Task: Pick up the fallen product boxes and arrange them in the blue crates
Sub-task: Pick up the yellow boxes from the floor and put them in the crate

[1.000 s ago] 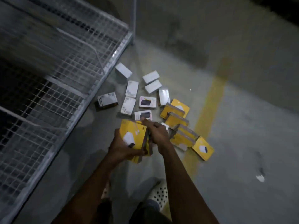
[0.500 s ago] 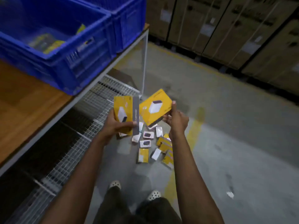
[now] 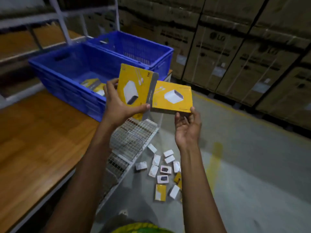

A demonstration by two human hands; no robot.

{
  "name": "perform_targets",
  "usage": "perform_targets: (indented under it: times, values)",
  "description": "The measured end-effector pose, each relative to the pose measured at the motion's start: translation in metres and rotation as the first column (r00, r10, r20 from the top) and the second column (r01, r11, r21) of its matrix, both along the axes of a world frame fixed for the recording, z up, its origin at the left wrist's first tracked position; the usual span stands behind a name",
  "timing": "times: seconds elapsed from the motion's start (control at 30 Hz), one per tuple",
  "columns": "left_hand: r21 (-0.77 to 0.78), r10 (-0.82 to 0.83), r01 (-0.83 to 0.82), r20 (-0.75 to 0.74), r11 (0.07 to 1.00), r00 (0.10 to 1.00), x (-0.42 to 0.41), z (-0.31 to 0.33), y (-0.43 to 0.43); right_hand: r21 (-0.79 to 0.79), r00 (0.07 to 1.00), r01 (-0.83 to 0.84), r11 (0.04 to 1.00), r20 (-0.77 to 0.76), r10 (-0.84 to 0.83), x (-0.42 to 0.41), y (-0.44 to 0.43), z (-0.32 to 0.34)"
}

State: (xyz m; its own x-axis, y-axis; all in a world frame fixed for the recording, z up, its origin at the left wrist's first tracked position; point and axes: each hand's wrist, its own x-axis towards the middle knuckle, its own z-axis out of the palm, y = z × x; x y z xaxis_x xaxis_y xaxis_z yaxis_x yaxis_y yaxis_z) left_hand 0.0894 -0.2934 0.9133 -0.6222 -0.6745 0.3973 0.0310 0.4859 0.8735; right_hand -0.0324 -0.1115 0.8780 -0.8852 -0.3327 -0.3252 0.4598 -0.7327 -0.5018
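My left hand (image 3: 117, 105) grips a stack of yellow product boxes (image 3: 134, 89), held upright and tilted, just in front of the near blue crate (image 3: 67, 88). My right hand (image 3: 187, 130) holds a single yellow box (image 3: 173, 98) from below, thumb on its front corner, face up beside the stack. The near crate has a few yellow boxes (image 3: 94, 85) in its bottom. A second blue crate (image 3: 139, 47) stands behind it. Several white and yellow boxes (image 3: 161, 170) lie scattered on the concrete floor below.
Both crates sit on a wooden tabletop (image 3: 33, 148) with a wire mesh shelf (image 3: 129, 140) underneath. Stacked brown cartons (image 3: 235, 52) line the far side of the aisle. A yellow floor line (image 3: 213, 158) runs past the scattered boxes.
I have stood up from the floor and my view has risen. Both hands lifted their yellow boxes to crate height, and the right hand's box now lies flatter, next to the left stack.
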Motion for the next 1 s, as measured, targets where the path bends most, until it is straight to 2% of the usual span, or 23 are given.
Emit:
perform_targets:
  times: [0.1, 0.27, 0.43, 0.6, 0.73, 0.8, 0.9, 1.0]
  values:
    - [-0.192, 0.143, -0.13, 0.058, 0.973, 0.988, 0.01, 0.024, -0.059, -0.052, 1.0, -0.024, 0.998, -0.021, 0.023, 0.015, -0.049, 0.016]
    - [-0.237, 0.328, -0.284, 0.168, 0.929, 0.93, 0.01, 0.041, -0.151, -0.092, 0.993, -0.086, 0.992, -0.094, 0.078, 0.031, -0.126, 0.034]
    - [-0.23, 0.376, -0.324, 0.24, 0.918, 0.895, 0.002, 0.037, -0.192, 0.064, 0.979, -0.114, 0.991, -0.163, 0.123, 0.036, -0.187, 0.028]
    - [-0.318, 0.403, -0.317, 0.259, 0.894, 0.878, -0.004, 0.019, -0.207, 0.194, 0.973, -0.085, 0.977, -0.196, 0.123, 0.046, -0.231, 0.03]
    - [-0.354, 0.42, -0.339, 0.18, 0.871, 0.89, -0.012, 0.01, -0.211, 0.259, 0.946, -0.113, 0.959, -0.269, 0.183, 0.049, -0.247, 0.022]
    - [-0.353, 0.355, -0.311, 0.065, 0.882, 0.933, -0.017, 0.011, -0.2, 0.304, 0.921, -0.129, 0.944, -0.315, 0.228, 0.047, -0.244, 0.019]
    - [-0.473, 0.116, -0.157, -0.114, 0.867, 0.987, -0.026, 0.016, -0.161, 0.392, 0.922, -0.082, 0.916, -0.32, 0.219, 0.04, -0.226, 0.011]
    - [-0.592, -0.101, 0.041, -0.069, 0.805, 0.993, -0.037, 0.006, -0.113, 0.489, 0.946, 0.005, 0.872, -0.285, 0.154, 0.029, -0.192, -0.003]
